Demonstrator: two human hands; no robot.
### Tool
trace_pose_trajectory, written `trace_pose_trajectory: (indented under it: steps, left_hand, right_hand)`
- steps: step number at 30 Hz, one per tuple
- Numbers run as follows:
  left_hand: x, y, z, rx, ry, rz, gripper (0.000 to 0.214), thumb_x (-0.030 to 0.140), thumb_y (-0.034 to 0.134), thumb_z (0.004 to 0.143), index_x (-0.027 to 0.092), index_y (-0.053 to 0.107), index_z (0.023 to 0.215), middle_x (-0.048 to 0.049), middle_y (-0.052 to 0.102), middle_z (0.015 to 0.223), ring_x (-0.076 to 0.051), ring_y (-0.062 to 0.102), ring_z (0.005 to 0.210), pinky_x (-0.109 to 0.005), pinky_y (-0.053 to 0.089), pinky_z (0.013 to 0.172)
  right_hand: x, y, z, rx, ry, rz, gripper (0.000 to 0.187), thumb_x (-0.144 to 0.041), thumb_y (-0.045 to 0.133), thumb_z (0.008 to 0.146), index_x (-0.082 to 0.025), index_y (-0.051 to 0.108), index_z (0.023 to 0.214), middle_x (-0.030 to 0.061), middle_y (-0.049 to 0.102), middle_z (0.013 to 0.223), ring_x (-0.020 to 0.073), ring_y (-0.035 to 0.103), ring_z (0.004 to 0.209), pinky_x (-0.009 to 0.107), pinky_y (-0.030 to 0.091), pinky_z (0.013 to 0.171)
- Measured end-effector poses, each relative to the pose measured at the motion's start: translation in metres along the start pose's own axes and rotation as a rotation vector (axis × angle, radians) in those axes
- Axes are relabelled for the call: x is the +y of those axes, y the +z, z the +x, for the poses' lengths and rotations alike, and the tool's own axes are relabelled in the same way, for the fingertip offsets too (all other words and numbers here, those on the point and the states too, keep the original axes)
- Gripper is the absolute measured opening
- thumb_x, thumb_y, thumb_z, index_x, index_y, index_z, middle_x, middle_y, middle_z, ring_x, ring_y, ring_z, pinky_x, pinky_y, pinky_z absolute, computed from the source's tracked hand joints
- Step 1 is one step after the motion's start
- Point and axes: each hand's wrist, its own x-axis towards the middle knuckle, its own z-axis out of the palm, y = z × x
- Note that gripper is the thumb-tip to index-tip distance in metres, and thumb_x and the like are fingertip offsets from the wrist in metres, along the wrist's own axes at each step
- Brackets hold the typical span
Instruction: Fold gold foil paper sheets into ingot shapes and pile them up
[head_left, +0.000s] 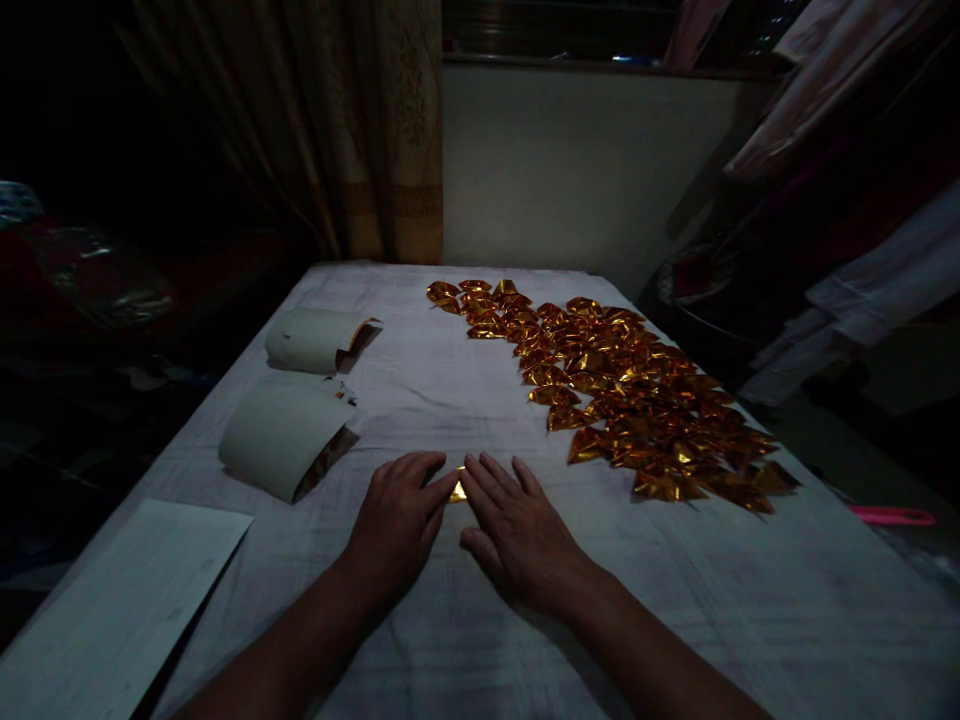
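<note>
A small folded piece of gold foil paper (458,489) lies on the cloth-covered table between my hands, mostly covered by fingers. My left hand (399,510) rests palm down at its left side, fingers slightly bent and one fingertip touching the foil. Stretched flat, the fingers of my right hand (517,525) press on the foil's right side, with the thumb held apart. To the right spreads a large heap of folded gold foil pieces (622,375), shiny and pointed at the ends.
Two curved pale card sheets (281,432) stand arched at the left of the table (420,620). A flat pale board (127,610) lies at the near left. Behind are a curtain (360,130) and a wall (570,160). Clothes (877,270) hang at the right.
</note>
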Motion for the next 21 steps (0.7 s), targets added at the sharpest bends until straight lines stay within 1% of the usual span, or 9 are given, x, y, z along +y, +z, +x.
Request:
trace_pose_trajectory:
  steps: [3, 8, 11, 14, 17, 19, 21]
  left_hand:
    - [-0.001, -0.002, -0.001, 0.0, 0.009, -0.001, 0.046, 0.009, 0.058, 0.088, 0.03, 0.064, 0.129, -0.0099, 0.065, 0.13, -0.029, 0.058, 0.119, -0.05, 0.047, 0.097]
    - [-0.003, -0.011, -0.003, -0.022, 0.063, 0.047, 0.039, 0.013, 0.055, 0.093, 0.028, 0.064, 0.128, -0.0098, 0.066, 0.13, -0.029, 0.061, 0.118, -0.048, 0.049, 0.093]
    - [0.001, -0.015, -0.005, -0.054, 0.112, 0.114, 0.04, 0.014, 0.052, 0.093, 0.025, 0.063, 0.13, -0.0097, 0.067, 0.131, -0.029, 0.062, 0.118, -0.048, 0.049, 0.094]
    - [0.011, -0.013, -0.007, -0.052, 0.146, 0.151, 0.04, 0.021, 0.052, 0.095, 0.02, 0.06, 0.134, -0.0108, 0.064, 0.137, -0.032, 0.057, 0.126, -0.054, 0.041, 0.106]
    - [0.02, -0.005, -0.008, -0.085, 0.195, 0.103, 0.049, 0.035, 0.05, 0.098, 0.02, 0.051, 0.144, -0.0097, 0.058, 0.145, -0.03, 0.049, 0.136, -0.055, 0.028, 0.117]
    - [0.023, -0.001, -0.009, -0.12, 0.224, 0.09, 0.054, 0.039, 0.05, 0.098, 0.021, 0.045, 0.149, -0.0086, 0.054, 0.15, -0.028, 0.045, 0.14, -0.054, 0.021, 0.121]
    - [0.022, 0.002, -0.012, -0.132, 0.227, 0.108, 0.056, 0.039, 0.049, 0.099, 0.02, 0.042, 0.15, -0.0087, 0.05, 0.153, -0.027, 0.043, 0.142, -0.054, 0.018, 0.122]
  right_hand:
    - [0.0, -0.001, -0.004, -0.041, 0.044, 0.002, 0.062, -0.044, 0.049, 0.101, -0.016, 0.036, 0.155, 0.0136, 0.033, 0.161, 0.0296, 0.029, 0.15, 0.059, 0.017, 0.122]
    - [0.008, -0.005, -0.013, -0.044, 0.166, -0.03, 0.06, -0.046, 0.049, 0.101, -0.019, 0.039, 0.154, 0.0119, 0.035, 0.16, 0.0301, 0.028, 0.15, 0.06, 0.017, 0.122]
    - [0.011, -0.006, -0.017, -0.052, 0.206, -0.041, 0.06, -0.048, 0.047, 0.101, -0.02, 0.039, 0.154, 0.0107, 0.034, 0.16, 0.0302, 0.027, 0.151, 0.061, 0.017, 0.121]
    - [0.011, -0.005, -0.018, -0.046, 0.213, -0.041, 0.061, -0.049, 0.046, 0.101, -0.02, 0.039, 0.154, 0.0104, 0.034, 0.161, 0.0302, 0.027, 0.151, 0.06, 0.017, 0.121]
    - [0.011, -0.004, -0.018, -0.029, 0.207, -0.042, 0.06, -0.048, 0.047, 0.101, -0.02, 0.039, 0.154, 0.0108, 0.034, 0.161, 0.0302, 0.026, 0.151, 0.06, 0.017, 0.121]
    - [0.01, -0.004, -0.017, -0.033, 0.205, -0.036, 0.06, -0.048, 0.048, 0.101, -0.02, 0.039, 0.154, 0.0107, 0.033, 0.161, 0.0303, 0.025, 0.151, 0.06, 0.017, 0.121]
    - [0.01, -0.005, -0.017, -0.041, 0.209, -0.029, 0.061, -0.048, 0.047, 0.101, -0.02, 0.038, 0.154, 0.0104, 0.032, 0.162, 0.0302, 0.024, 0.152, 0.06, 0.017, 0.122]
